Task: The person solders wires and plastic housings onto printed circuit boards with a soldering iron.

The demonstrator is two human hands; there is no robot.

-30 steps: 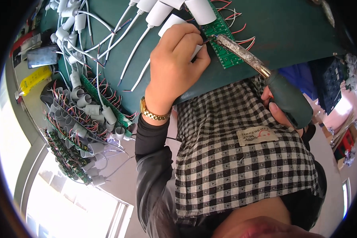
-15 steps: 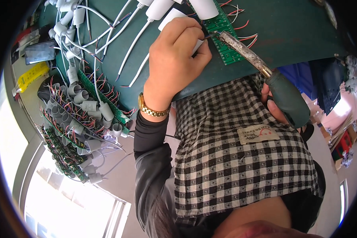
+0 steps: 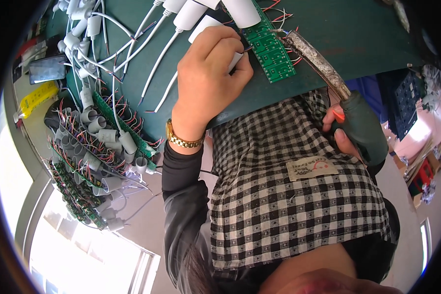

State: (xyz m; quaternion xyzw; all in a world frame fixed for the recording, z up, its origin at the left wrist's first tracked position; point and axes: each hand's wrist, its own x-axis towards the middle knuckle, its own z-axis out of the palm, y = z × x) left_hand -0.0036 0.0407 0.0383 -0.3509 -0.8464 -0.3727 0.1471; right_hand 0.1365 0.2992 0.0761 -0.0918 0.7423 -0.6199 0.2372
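My left hand (image 3: pixel 211 73) is closed over the workbench, pinching a white cylindrical housing (image 3: pixel 235 61); a short dark wire points from it toward the board. Right beside those fingers lies a green circuit board strip (image 3: pixel 272 56), with red and white wires along its far right side. My right hand (image 3: pixel 345 139) is wrapped round the dark green handle of a soldering iron (image 3: pixel 326 73), which hides most of the hand. The worn metal end of the iron is over the board's right edge; whether it touches is unclear. Another white cylinder (image 3: pixel 242 13) lies across the board's upper part.
More white housings with cables (image 3: pixel 191 15) lie left of the board. At the far left are tangled grey-white cables (image 3: pixel 90 59), a heap of wired boards and grey sleeves (image 3: pixel 90 157), a phone (image 3: pixel 47 67) and a yellow packet (image 3: pixel 36 99). The green bench top (image 3: pixel 338 29) ends near my checked apron.
The iron's metal end has moved right and slightly up, from over the board's middle to its right edge. My left hand keeps its pinch; the whole view has shifted a little.
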